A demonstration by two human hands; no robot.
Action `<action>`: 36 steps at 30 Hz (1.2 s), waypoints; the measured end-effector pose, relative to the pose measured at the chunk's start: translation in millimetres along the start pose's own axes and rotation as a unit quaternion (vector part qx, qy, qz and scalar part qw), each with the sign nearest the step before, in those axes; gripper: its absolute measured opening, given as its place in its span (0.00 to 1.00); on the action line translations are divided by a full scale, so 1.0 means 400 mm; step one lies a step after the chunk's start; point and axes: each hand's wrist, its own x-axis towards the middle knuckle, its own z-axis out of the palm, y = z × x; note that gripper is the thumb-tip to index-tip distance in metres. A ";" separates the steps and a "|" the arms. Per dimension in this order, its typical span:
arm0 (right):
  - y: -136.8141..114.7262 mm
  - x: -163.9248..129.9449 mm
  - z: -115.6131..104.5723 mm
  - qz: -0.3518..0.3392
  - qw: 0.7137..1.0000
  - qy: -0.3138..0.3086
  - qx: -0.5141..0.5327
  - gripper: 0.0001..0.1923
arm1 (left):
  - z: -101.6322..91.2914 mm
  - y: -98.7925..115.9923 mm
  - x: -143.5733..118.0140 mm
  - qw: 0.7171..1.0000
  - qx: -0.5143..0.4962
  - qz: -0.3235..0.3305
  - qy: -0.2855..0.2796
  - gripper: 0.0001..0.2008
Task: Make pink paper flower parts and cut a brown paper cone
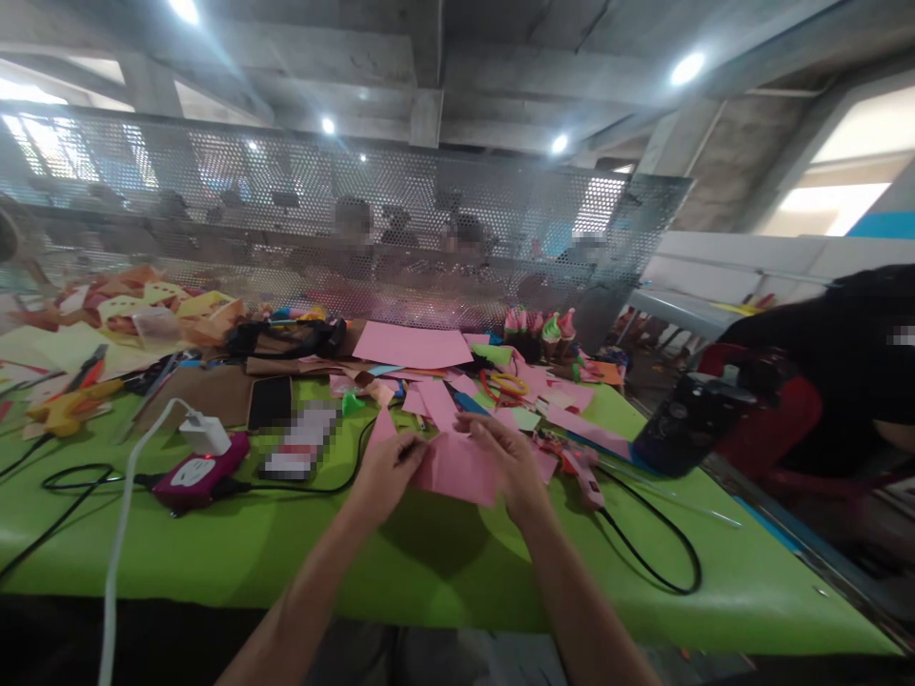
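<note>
Head cam, yellow glue gun (68, 410), glossy purple power block (202, 476), left hand (386, 474) pinching a thin pink paper sheet (461, 470) mid-table, decent elbow room on smooth green tabletop (429, 576) below, right hand (509, 459) clamping the sheet's right side, pink glue gun (587, 481), dark bottle (679, 424) by the right edge

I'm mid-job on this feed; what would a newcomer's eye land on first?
Probably the pink paper at the center, pinched by the left hand, with the right hand at its upper right edge. It stands out against the bright green table. Next, likely the magenta power block at left and the dark bottle at right.
</note>
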 end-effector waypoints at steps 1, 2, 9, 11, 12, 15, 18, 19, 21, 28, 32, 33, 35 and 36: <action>-0.003 -0.003 -0.008 -0.008 1.000 0.010 0.021 0.15 | 0.001 -0.001 0.000 0.999 -0.025 -0.020 0.019 0.10; -0.005 -0.007 -0.015 -0.023 0.999 0.012 0.034 0.16 | 0.001 -0.002 -0.001 0.998 -0.046 -0.037 0.036 0.11; 0.021 -0.023 -0.008 -0.056 0.998 -0.009 0.026 0.24 | 0.009 0.001 -0.013 0.993 -0.086 -0.060 0.049 0.12; 0.027 -0.020 -0.001 -0.091 0.996 0.014 -0.014 0.24 | 0.012 -0.001 -0.015 0.994 -0.081 -0.064 0.035 0.12; 0.027 -0.019 0.002 -0.107 0.993 0.029 -0.032 0.23 | 0.013 -0.001 -0.016 0.994 -0.080 -0.067 0.027 0.13; 0.018 -0.015 0.004 -0.123 0.988 0.071 -0.062 0.19 | 0.016 0.003 -0.020 0.994 -0.079 -0.073 0.002 0.14; 0.007 -0.015 0.006 -0.130 0.985 0.076 -0.083 0.10 | 0.020 0.009 -0.027 0.995 -0.068 -0.075 -0.014 0.14; 0.006 -0.016 0.007 -0.136 0.984 0.070 -0.091 0.07 | 0.022 0.011 -0.029 0.995 -0.061 -0.073 -0.017 0.14; 0.007 -0.018 0.009 -0.152 0.980 0.063 -0.109 0.03 | 0.026 0.011 -0.034 0.996 -0.051 -0.069 -0.024 0.14; 0.022 -0.025 0.012 -0.215 0.958 0.063 -0.182 0.07 | 0.035 0.003 -0.027 0.990 -0.076 -0.074 -0.089 0.14; 0.023 -0.024 0.014 -0.219 0.956 0.033 -0.192 0.09 | 0.035 0.006 -0.018 0.990 -0.086 -0.078 -0.073 0.13; 0.024 -0.023 0.014 -0.223 0.955 0.028 -0.192 0.10 | 0.035 0.008 -0.017 0.992 -0.078 -0.079 -0.062 0.12; 0.027 -0.023 0.016 -0.226 0.954 0.032 -0.193 0.11 | 0.039 0.013 -0.017 0.994 -0.055 -0.078 -0.046 0.13; 0.029 -0.024 0.016 -0.226 0.954 0.040 -0.192 0.11 | 0.042 0.015 -0.017 0.995 -0.047 -0.077 -0.042 0.13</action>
